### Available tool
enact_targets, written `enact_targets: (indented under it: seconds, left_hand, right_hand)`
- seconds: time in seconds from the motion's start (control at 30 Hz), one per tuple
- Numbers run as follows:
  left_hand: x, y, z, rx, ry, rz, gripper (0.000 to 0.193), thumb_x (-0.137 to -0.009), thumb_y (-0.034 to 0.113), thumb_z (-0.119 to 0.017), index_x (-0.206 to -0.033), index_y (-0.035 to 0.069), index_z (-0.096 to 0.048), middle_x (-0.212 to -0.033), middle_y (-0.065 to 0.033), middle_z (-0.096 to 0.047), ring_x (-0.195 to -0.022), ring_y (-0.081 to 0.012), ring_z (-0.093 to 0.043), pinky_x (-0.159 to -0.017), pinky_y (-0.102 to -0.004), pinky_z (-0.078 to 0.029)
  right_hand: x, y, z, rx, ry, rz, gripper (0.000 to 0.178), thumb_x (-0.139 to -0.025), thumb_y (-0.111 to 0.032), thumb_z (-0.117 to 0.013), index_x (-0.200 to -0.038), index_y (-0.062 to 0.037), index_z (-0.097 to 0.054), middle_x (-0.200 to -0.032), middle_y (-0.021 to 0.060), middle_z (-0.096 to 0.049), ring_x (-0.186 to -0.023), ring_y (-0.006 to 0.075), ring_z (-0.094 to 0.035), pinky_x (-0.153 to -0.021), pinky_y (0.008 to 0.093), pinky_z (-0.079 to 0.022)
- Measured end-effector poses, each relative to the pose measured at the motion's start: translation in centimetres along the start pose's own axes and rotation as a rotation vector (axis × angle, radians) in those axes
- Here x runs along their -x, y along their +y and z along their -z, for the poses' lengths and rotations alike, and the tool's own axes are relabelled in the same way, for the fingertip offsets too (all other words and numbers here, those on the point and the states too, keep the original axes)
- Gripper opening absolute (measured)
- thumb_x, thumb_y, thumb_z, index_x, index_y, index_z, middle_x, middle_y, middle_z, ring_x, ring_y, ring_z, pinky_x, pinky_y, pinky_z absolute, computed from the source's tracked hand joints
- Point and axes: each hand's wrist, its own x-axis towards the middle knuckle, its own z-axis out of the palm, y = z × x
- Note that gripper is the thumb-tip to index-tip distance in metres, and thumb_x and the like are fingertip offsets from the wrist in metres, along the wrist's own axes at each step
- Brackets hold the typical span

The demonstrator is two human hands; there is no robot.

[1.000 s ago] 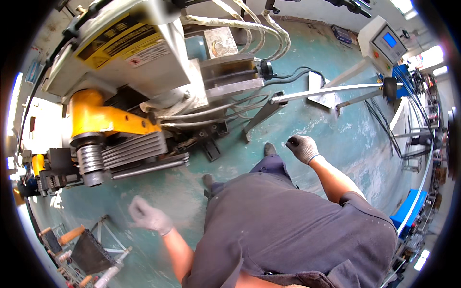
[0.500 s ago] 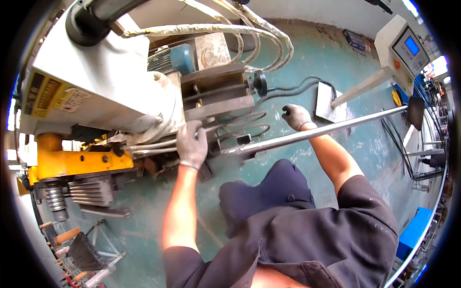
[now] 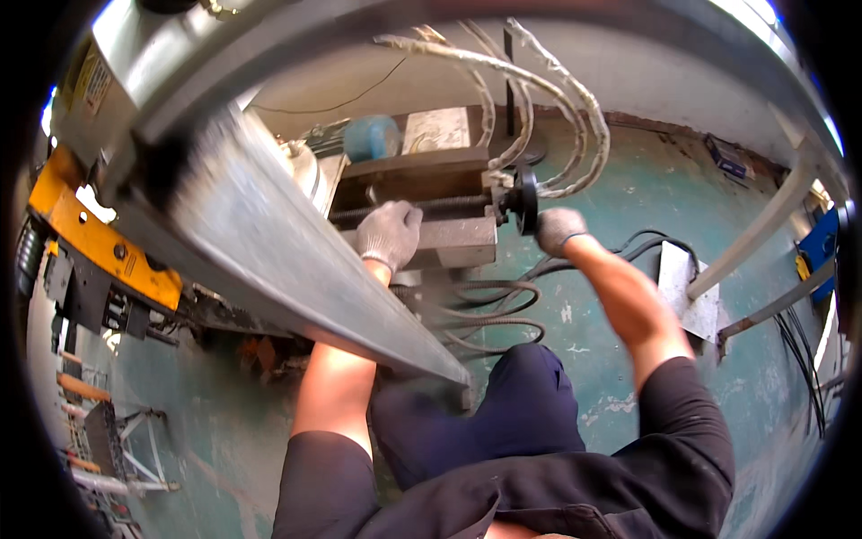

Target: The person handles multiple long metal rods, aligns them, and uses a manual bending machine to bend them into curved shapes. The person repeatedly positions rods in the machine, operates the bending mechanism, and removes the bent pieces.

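Note:
My right hand [image 3: 558,230], in a pale knit glove, is closed at the rim of a black handwheel [image 3: 524,199]; its fingertips are partly hidden. The wheel sits on the end of a threaded screw [image 3: 449,205] in a steel slide. My left hand [image 3: 390,235], gloved alike, rests with curled fingers on the slide's near steel rail [image 3: 458,244]. Close to the camera, a broad grey metal beam [image 3: 296,242] slants down past my left forearm and hides part of it.
A grey bar [image 3: 539,11] arches overhead, close and blurred. Wrapped hoses [image 3: 584,117] loop behind the slide, and dark cables [image 3: 503,305] coil below it. At left is a yellow machine part [image 3: 117,247]. A post on a white base plate [image 3: 675,286] stands right.
The view has come in closer to the machine. My right hand has gone from free air to the handwheel. My left hand has moved onto the slide's rail. The grey beam now fills the foreground.

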Motion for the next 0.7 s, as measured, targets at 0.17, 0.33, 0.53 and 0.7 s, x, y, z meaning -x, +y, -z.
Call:
enact_targets:
  seconds: [0.17, 0.33, 0.53, 0.7]
  left_hand:
    - [0.2, 1.8, 0.2, -0.099, -0.029, 0.036, 0.039, -0.099, 0.039, -0.054, -0.090, 0.007, -0.076, -0.098, -0.0185, -0.073, -0.095, -0.0422, -0.069, -0.089, -0.0521, -0.055]
    - [0.8, 1.6, -0.7, -0.167, 0.043, 0.064, 0.035, -0.096, 0.035, -0.056, -0.087, 0.007, -0.076, -0.096, -0.0179, -0.074, -0.092, -0.0421, -0.070, -0.087, -0.0532, -0.055]
    - [0.5, 2.1, -0.7, -0.158, 0.028, 0.077, 0.035, -0.097, 0.034, -0.057, -0.088, 0.005, -0.073, -0.098, -0.0204, -0.072, -0.096, -0.0422, -0.068, -0.088, -0.0530, -0.054]
    - [0.2, 1.8, -0.7, -0.165, 0.074, 0.045, 0.033, -0.095, 0.034, -0.058, -0.084, 0.007, -0.074, -0.094, -0.0185, -0.073, -0.092, -0.0416, -0.069, -0.084, -0.0518, -0.055]
  right_hand:
    - [-0.2, 1.2, 8.0, 0.045, 0.241, 0.154, 0.025, -0.085, -0.015, -0.061, -0.101, -0.0135, -0.080, -0.100, 0.0192, -0.076, -0.094, 0.0405, -0.074, -0.082, 0.0492, -0.059]
    - [-1.6, 1.0, 7.4, 0.032, 0.420, 0.130, 0.023, -0.088, -0.019, -0.061, -0.103, -0.0124, -0.078, -0.096, 0.0189, -0.076, -0.094, 0.0383, -0.074, -0.084, 0.0498, -0.059]
    - [-10.7, 3.4, 1.7, -0.048, 0.331, 0.005, 0.022, -0.089, -0.019, -0.064, -0.100, -0.0099, -0.081, -0.110, 0.0207, -0.075, -0.103, 0.0368, -0.074, -0.087, 0.0482, -0.060]
    - [-7.5, 1.7, 7.6, 0.131, 0.328, 0.072, 0.021, -0.087, -0.020, -0.065, -0.094, -0.0091, -0.082, -0.102, 0.0193, -0.076, -0.096, 0.0363, -0.075, -0.081, 0.0468, -0.061]
